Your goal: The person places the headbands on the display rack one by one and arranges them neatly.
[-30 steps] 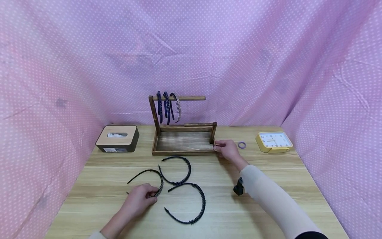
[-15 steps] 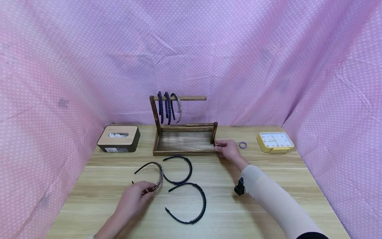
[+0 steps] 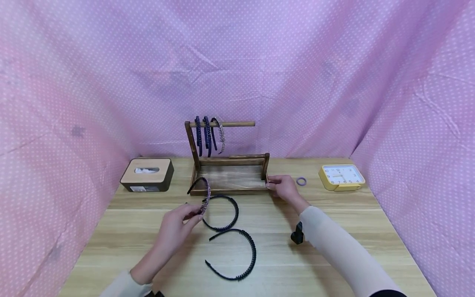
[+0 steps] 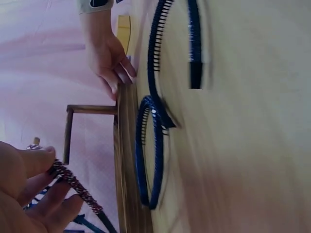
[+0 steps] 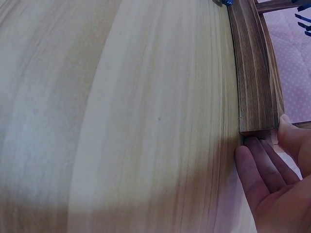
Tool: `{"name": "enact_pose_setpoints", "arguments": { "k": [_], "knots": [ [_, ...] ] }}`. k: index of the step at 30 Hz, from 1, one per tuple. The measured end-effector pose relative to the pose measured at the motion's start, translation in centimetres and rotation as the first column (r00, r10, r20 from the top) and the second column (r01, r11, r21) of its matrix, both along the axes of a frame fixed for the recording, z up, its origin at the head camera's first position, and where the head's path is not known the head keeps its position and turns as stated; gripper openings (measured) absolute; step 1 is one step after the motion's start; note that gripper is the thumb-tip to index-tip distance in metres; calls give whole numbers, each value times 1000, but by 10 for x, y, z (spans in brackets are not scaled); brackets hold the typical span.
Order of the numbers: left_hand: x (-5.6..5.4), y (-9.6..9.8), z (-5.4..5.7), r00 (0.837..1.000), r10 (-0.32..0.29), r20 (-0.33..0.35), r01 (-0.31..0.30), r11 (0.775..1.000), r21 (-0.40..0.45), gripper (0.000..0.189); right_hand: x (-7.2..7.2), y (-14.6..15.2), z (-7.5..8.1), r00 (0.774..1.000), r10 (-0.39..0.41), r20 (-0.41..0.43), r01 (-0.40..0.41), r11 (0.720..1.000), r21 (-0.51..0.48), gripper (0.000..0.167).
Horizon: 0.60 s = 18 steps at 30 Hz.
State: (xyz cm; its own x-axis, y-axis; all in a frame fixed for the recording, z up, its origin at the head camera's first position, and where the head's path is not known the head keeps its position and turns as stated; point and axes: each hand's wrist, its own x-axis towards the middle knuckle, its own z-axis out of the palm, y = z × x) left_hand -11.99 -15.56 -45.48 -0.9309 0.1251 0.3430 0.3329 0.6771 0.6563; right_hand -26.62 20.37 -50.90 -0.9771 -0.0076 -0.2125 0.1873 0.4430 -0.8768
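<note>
Pink dotted cloth (image 3: pixel 237 62) behind and along both sides, running out of the head view at the top. Below, a wood-grained tabletop (image 3: pixel 278 255), near edge cut off. Dark wooden rack (image 3: pixel 237 192) at the far middle, with three hanging headbands (image 3: pixel 207 136) crowded toward the bar's left end, partly overlapping. Pale sleeve (image 3: pixel 330 237) on the right arm, leaving the head view at the bottom. Tissue box (image 3: pixel 142 178) well to the left, label print too small to read. Nearer loose headband (image 3: pixel 254 249) and farther loose headband (image 3: pixel 237 210), both dark, on the tabletop before the rack; one end of the farther covered by the left hand (image 3: pixel 174 225). Yellow clock (image 3: pixel 342 176) well to the right, thin pointers hard to read. Beaded headband (image 3: pixel 208 194) pinched between left thumb and fingers, in front of the rack's left corner; lower stretch hidden by the fingers, contact with the rack impossible to make out. Right hand (image 3: pixel 283 189) gripping the rack's right end, thumb at the rim, fingers against the outside, some fingertips hidden by the wood. Purple ring (image 3: pixel 301 181) just beside the right hand.
</note>
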Motion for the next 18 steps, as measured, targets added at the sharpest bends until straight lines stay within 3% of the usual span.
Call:
{"name": "enact_pose_setpoints", "arguments": {
  "k": [8,13,18],
  "knots": [
    [-40,20,6,997,-59,55,52,991,126,23,-1,1,1,1000,6,-4,-6,1000,12,40],
    [-67,33,3,997,-46,64,37,991,126,26,-1,1,1,1000,3,-3,-3,1000,24,40],
    [-90,50,-1,999,-25,48,16,983,182,26,-1,1,0,1000,-7,-12,7,1000,25,39]
  ]
}}
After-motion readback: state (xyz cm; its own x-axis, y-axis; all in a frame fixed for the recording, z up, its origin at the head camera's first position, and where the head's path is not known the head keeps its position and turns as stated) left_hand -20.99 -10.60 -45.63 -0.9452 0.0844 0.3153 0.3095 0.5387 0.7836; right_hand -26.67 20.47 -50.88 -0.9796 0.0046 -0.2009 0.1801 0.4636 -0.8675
